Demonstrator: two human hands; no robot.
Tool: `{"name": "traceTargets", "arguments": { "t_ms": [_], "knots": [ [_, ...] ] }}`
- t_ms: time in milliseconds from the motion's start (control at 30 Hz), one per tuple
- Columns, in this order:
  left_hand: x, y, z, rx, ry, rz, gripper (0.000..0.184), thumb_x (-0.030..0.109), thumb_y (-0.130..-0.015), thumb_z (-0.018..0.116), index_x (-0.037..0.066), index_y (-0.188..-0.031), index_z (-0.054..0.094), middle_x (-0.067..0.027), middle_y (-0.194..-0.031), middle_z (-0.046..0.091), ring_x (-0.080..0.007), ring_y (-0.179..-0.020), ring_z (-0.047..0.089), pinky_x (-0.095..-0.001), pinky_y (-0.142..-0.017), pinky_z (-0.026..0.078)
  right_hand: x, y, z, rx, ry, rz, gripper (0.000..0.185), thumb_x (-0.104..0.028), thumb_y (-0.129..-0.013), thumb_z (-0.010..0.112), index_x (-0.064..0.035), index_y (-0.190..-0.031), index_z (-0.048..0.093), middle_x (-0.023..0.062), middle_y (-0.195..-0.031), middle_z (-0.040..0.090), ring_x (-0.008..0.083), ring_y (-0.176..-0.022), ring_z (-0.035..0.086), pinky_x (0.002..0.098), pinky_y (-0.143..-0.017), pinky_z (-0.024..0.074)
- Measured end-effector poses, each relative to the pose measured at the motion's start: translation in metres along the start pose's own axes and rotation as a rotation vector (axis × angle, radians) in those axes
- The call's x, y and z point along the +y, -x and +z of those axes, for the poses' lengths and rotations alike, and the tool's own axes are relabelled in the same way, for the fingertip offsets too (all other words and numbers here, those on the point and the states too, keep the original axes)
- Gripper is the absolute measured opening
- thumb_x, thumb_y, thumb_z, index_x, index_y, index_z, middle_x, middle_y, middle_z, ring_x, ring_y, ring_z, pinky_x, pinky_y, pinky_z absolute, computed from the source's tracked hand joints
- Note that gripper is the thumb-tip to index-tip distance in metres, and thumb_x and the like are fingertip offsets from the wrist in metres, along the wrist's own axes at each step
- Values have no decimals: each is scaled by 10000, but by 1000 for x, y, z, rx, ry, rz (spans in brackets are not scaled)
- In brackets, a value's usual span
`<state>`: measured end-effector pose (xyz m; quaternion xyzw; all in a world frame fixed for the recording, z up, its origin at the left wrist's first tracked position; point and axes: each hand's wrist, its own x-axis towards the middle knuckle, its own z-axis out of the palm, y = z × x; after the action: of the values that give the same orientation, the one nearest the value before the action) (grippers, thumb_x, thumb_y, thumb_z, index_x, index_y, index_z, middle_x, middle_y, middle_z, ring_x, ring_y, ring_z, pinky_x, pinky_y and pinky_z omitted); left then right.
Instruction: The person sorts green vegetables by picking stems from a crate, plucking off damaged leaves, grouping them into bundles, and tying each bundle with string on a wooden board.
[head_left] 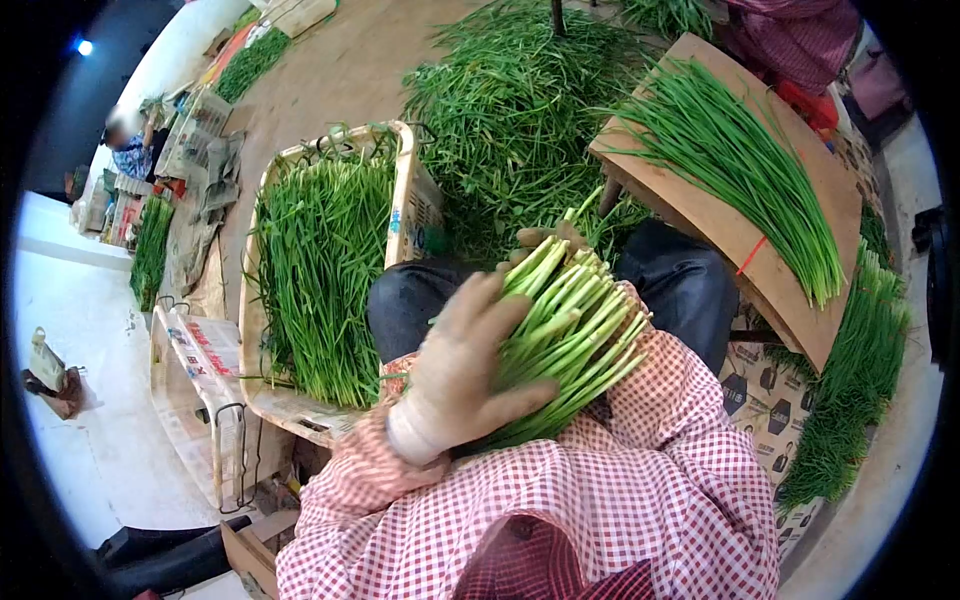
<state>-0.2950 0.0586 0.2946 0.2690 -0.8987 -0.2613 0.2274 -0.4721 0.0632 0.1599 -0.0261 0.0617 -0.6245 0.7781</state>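
A thick bunch of green stalks (575, 330) lies over my lap, its pale cut ends pointing up and to the right. My left hand (470, 360), in a pale glove, rests against the bunch's left side, with fingers and thumb apart. Only some gloved fingers of my right hand (550, 236) show, curled at the bunch's far end; the rest is hidden behind the stalks.
A crate (402, 200) of upright greens stands at the left, beside a white crate (205, 345). Loose greens (520, 110) are heaped ahead. On a board (690, 205) at the right lies a bunch with a red tie. Another person (132, 155) is at the far left.
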Motion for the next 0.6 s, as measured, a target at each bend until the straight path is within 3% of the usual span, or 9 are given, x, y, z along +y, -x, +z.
{"name": "traceTargets", "arguments": {
  "t_ms": [67,200,267,333,367,400,467,500,600],
  "knots": [
    [-13,-10,20,-33,-106,174,377,160,-752,710,27,-1089,605,-225,-1118,578,-430,-1118,519,-484,-985,402,6,-1,-5,-29,-107,45,437,-407,-979,424,-18,-1102,578,126,-979,659,273,-923,644,389,-815,552],
    [-2,-30,19,17,-76,193,293,105,-786,657,10,-1059,610,-211,-1105,587,-416,-1081,539,-467,-963,426,10,-3,-15,-71,-167,26,436,-403,-981,412,-17,-1106,574,140,-1023,644,286,-966,628,409,-847,540],
    [-9,-38,28,-77,-128,230,408,143,-792,662,-11,-1153,551,-237,-1167,552,-413,-1097,530,-445,-972,419,10,-5,-23,-94,-180,-9,436,-400,-982,406,-17,-1107,571,147,-1046,637,293,-987,620,420,-863,535],
    [-7,-39,33,-124,26,36,643,234,-759,711,-34,-1272,432,-257,-1210,514,-401,-1135,510,-417,-980,410,12,-9,-35,-120,-202,-51,436,-398,-984,401,-17,-1109,569,155,-1068,630,299,-1008,612,430,-879,529],
    [0,-43,29,-209,216,-74,934,380,-647,790,-36,-1342,326,-265,-1259,461,-417,-1191,454,-454,-990,381,14,-10,-39,-122,-210,-65,435,-397,-984,398,-16,-1110,568,158,-1079,626,302,-1019,608,435,-887,526],
    [2,-40,34,-220,220,-77,934,380,-647,790,-36,-1342,326,-265,-1259,461,-417,-1191,454,-454,-990,381,15,-11,-45,-122,-218,-74,435,-396,-985,395,-16,-1111,567,162,-1090,622,306,-1029,604,441,-895,523],
    [11,-30,48,-243,-245,-18,1092,472,-532,828,-28,-1355,313,-285,-1296,403,-451,-1223,395,-504,-1006,339,19,-14,-50,-114,-221,-96,435,-394,-986,389,-16,-1113,564,169,-1112,615,312,-1051,596,451,-911,518],
    [13,-25,52,-223,-272,-4,1177,497,-458,839,-22,-1364,296,-308,-1332,343,-476,-1236,356,-539,-1015,304,19,-15,-48,-108,-204,-97,435,-393,-987,386,-16,-1114,563,173,-1123,611,315,-1061,592,456,-919,515],
    [9,-31,42,-190,-323,-92,1173,451,-449,840,-18,-1368,281,-318,-1332,336,-468,-1225,367,-543,-1018,299,12,-8,-11,8,98,-144,422,-385,-977,420,-20,-1130,567,153,-1081,623,298,-1029,600,432,-910,515]
  ]
}}
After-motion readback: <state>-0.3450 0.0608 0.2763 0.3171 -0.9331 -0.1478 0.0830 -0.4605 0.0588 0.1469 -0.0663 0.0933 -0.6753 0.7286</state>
